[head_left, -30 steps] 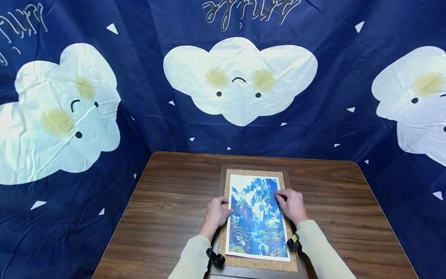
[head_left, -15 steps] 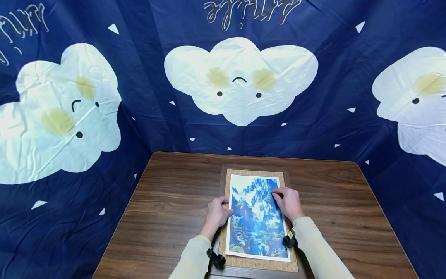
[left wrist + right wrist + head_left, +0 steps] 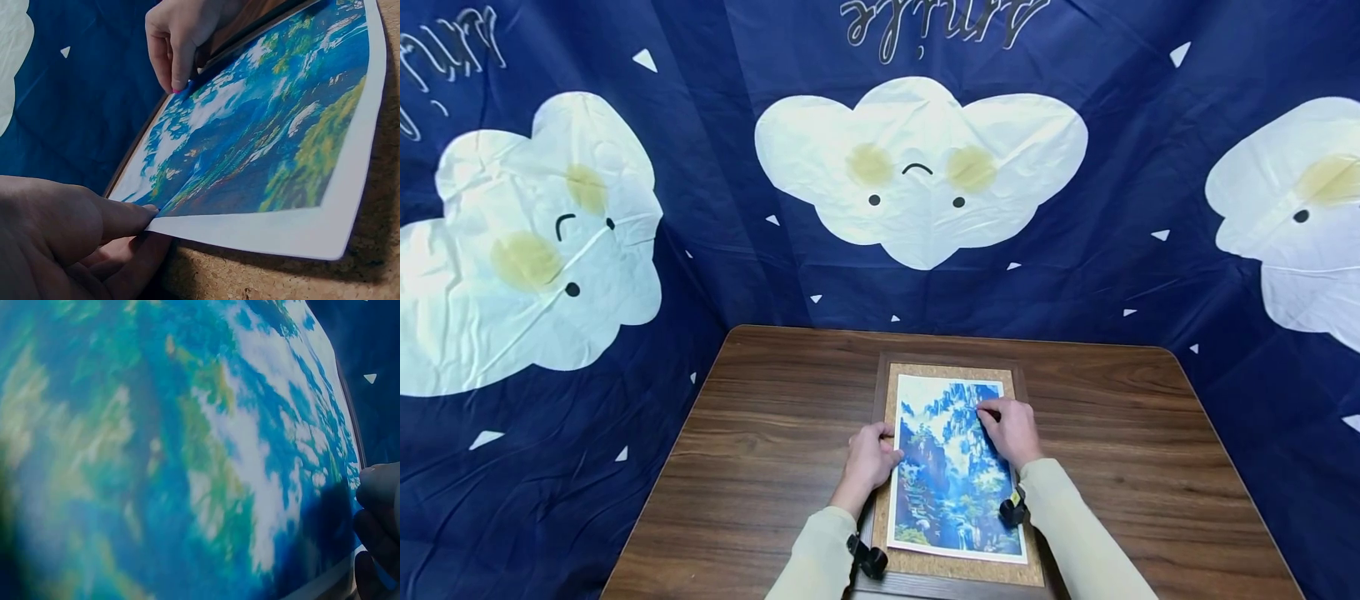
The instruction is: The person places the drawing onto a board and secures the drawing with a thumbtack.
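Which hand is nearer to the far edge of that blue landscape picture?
The right hand: it is over the upper right part of the picture, toward that edge. The left hand is farther away, lower down, at the picture's left border.

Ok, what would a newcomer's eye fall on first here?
Probably the big white upside-down cloud on the navy backdrop beyond the table. Then the vivid blue landscape print on the corkboard, its left edge pinched by the left hand. Over its upper right part, the right hand pinches a small pink item.
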`<state>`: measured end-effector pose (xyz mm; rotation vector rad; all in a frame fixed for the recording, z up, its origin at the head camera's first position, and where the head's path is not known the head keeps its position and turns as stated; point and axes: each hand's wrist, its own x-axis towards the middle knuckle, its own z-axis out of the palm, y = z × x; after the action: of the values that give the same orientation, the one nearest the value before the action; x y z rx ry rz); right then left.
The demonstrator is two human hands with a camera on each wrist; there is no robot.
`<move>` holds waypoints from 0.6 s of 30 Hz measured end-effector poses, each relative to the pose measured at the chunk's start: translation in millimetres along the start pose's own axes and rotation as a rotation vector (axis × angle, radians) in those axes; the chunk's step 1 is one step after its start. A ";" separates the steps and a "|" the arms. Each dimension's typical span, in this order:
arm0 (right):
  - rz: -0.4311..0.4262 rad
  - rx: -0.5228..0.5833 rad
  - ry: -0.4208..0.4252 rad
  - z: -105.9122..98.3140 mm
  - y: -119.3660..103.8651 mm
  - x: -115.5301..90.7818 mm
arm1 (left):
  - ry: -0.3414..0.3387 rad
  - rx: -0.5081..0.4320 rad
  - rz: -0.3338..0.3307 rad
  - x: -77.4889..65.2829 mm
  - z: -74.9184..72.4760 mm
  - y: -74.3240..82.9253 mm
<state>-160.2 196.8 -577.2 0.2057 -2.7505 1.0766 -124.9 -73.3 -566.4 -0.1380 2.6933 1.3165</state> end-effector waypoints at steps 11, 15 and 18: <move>0.019 0.016 -0.005 2.8 -5.4 13.3 | 0.003 -0.001 -0.002 0.6 -0.5 2.9; 0.070 0.007 -0.041 3.9 -5.4 16.6 | 0.006 -0.006 0.005 0.8 -0.6 3.6; 0.085 -0.014 -0.059 5.8 -3.6 19.2 | 0.002 -0.017 0.001 1.3 -0.3 4.4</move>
<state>-178.9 189.0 -574.9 0.1220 -2.8417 1.0883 -126.8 -70.9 -562.9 -0.1398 2.6850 1.3408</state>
